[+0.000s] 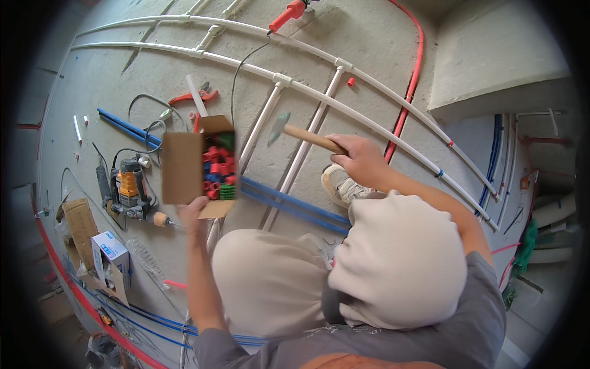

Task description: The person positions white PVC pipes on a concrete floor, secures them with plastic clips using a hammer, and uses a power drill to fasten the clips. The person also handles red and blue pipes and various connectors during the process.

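Note:
My right hand [354,157] is closed around the wooden handle of a hammer [313,137], its head raised over white pipes [319,117] on the concrete. My left hand [194,209] grips the lower front of an open cardboard box [182,167] filled with red, blue and green plastic fittings [219,166]. Two blue pipes [283,201] pass to the right of the box. My bent knees in light trousers are below, and a white shoe [345,183] shows behind my right forearm.
Left lie an orange-and-black power tool [130,187], red cutters [203,96], blue pipes [123,126] and boxes [83,224]. A red tool [284,18] sits at the top. A red pipe [415,77] runs beside a concrete ledge [491,67] at right.

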`<state>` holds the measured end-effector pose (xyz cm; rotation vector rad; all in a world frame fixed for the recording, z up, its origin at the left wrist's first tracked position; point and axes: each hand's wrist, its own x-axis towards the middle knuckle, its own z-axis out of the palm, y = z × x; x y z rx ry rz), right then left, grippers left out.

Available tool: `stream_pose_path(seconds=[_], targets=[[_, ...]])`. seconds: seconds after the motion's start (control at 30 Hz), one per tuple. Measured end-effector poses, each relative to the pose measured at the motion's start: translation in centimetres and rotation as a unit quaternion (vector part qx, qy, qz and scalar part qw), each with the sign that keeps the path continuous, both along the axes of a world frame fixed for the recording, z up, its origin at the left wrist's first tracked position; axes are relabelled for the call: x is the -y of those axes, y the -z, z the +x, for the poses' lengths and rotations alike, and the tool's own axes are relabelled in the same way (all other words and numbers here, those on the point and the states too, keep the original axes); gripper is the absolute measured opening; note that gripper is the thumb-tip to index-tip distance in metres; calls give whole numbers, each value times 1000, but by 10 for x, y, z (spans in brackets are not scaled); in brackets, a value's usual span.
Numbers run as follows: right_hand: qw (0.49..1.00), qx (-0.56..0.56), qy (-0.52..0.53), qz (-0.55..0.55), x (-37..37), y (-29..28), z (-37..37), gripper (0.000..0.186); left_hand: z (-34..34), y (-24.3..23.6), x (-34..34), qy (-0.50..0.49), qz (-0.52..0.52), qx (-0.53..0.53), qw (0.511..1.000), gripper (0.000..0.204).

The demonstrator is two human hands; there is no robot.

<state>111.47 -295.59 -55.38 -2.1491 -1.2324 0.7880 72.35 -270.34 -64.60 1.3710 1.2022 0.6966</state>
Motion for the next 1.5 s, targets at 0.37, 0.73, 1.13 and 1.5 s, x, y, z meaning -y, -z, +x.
stream_pose_path(seconds=[0.37, 0.73, 1.13, 1.5], targets=[[982, 167, -60, 72, -44, 150, 55, 44, -88, -100, -49, -212, -162, 22, 963, 6], [987, 150, -1, 60, -167, 201, 141, 30, 41, -194, -10, -289, -164, -51, 942, 12], [972, 217, -42, 80, -167, 204, 135, 32, 67, -164, -42, -247, -186, -39, 950, 12], [986, 146, -26, 77, -167, 201, 136, 33, 83, -81, -142, -281, -191, 76, 937, 15]])
